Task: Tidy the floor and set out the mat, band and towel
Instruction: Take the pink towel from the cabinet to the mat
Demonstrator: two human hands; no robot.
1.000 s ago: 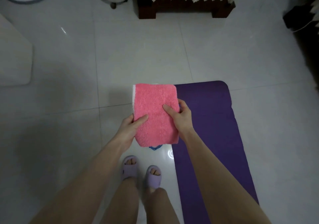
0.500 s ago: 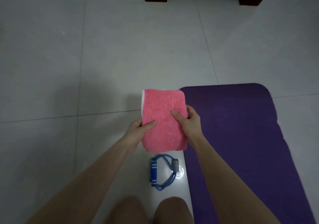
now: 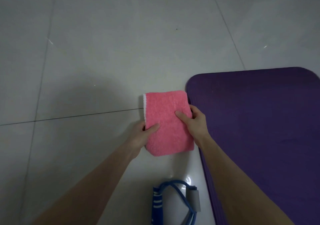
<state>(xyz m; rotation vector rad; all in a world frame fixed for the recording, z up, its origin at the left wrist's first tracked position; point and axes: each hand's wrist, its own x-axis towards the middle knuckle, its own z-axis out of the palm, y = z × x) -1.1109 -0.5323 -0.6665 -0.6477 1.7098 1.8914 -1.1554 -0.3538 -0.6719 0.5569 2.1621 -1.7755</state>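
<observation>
- over the last second we have bent forward and brought the folded pink towel (image 3: 168, 123) down; the furniture and our slippers have left the frame and only pale floor tiles (image 3: 103, 42) fill the top of the view.
- our left hand (image 3: 141, 135) pinches the towel's left edge, thumb on top; our right hand (image 3: 194, 120) grips the right edge the same way. both are closed on the cloth.
- the towel now sits low beside the top left corner of the purple mat (image 3: 259, 120), its right edge just at the mat's border; we cannot tell whether it touches the floor yet.
- the blue band (image 3: 176, 202) has come into full view, lying coiled on the tile nearer to us, just left of the mat.
- we judge mat and band already set out; the towel is the last piece, and letting it go flat here, squared to the mat, should finish the job.
</observation>
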